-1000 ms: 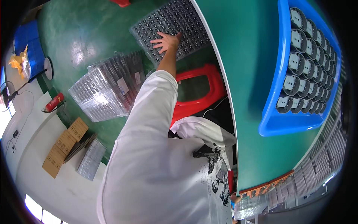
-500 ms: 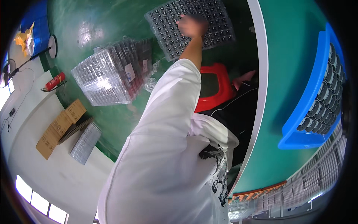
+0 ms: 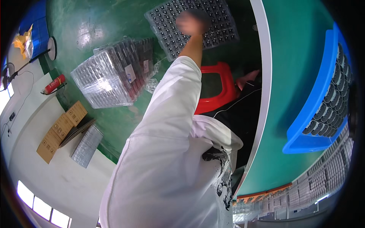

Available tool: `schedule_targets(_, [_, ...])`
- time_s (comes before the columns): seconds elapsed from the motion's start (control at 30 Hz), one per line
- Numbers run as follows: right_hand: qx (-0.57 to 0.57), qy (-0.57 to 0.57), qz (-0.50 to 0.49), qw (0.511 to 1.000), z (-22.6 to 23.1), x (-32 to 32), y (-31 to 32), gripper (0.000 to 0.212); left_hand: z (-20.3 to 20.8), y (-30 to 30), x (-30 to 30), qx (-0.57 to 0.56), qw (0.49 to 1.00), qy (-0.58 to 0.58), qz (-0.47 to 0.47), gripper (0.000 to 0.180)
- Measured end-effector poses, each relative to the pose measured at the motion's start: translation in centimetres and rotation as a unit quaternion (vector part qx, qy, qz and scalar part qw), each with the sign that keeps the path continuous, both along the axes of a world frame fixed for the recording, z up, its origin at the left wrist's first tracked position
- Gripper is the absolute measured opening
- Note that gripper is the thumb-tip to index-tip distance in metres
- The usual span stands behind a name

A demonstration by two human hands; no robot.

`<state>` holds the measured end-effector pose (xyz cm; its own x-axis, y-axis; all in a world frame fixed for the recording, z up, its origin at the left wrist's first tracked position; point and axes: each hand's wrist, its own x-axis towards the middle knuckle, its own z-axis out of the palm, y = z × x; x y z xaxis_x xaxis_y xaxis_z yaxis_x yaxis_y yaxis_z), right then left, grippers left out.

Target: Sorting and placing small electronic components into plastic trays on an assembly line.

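Observation:
My left arm, in a white sleeve, reaches out to a clear plastic tray (image 3: 164, 28). Rows of small dark parts with light centres fill the tray's pockets. Over the tray's middle is my left hand (image 3: 193, 22), blurred, so its fingers and anything in them do not show. Whether it touches the parts I cannot tell. Left of my forearm, a wrapped stack of clear plastic trays (image 3: 104, 78) stands on the green floor. My right hand is out of view.
A red plastic stool (image 3: 227, 83) is beside my dark-clothed leg. The white-edged green table (image 3: 283, 171) curves along the right, bearing a blue bin (image 3: 304, 131) of dark oval parts. Flattened cardboard boxes (image 3: 57, 133) and a red fire extinguisher (image 3: 55, 84) are by the left wall.
My left hand has shifted slightly left over the tray. The whole scene has moved a little with the camera; the tray and stack otherwise look the same.

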<state>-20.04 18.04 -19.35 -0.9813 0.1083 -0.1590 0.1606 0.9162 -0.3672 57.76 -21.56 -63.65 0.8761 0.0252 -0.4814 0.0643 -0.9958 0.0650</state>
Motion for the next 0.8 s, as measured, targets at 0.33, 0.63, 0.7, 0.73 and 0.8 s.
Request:
schedule_targets(0.33, [0.252, 0.061, 0.102, 0.960, 0.8, 0.2, -0.7, 0.034, 0.0, 0.4, 0.6, -0.008, 1.000, 0.024, -0.010, 0.134])
schedule_targets(0.63, [0.464, 0.106, 0.173, 0.862, 1.2, 1.0, -0.1, 0.035, 1.2, 0.5, 0.2, -0.065, 0.997, 0.047, -0.007, 0.135])
schedule_targets(0.7, [0.505, 0.108, 0.184, 0.836, 1.0, 1.7, 0.4, 0.035, 2.0, 0.5, -0.1, -0.058, 0.998, 0.031, 0.003, 0.136])
schedule_targets(0.73, [0.523, 0.108, 0.195, 0.823, 0.6, 1.9, 0.2, 0.035, 1.3, 0.9, 0.2, -0.040, 0.999, -0.020, -0.010, 0.138])
schedule_targets(0.8, [0.557, 0.105, 0.211, 0.796, -0.5, 1.6, 0.6, 0.035, 1.9, 1.1, 0.9, -0.046, 0.999, -0.016, -0.001, 0.137])
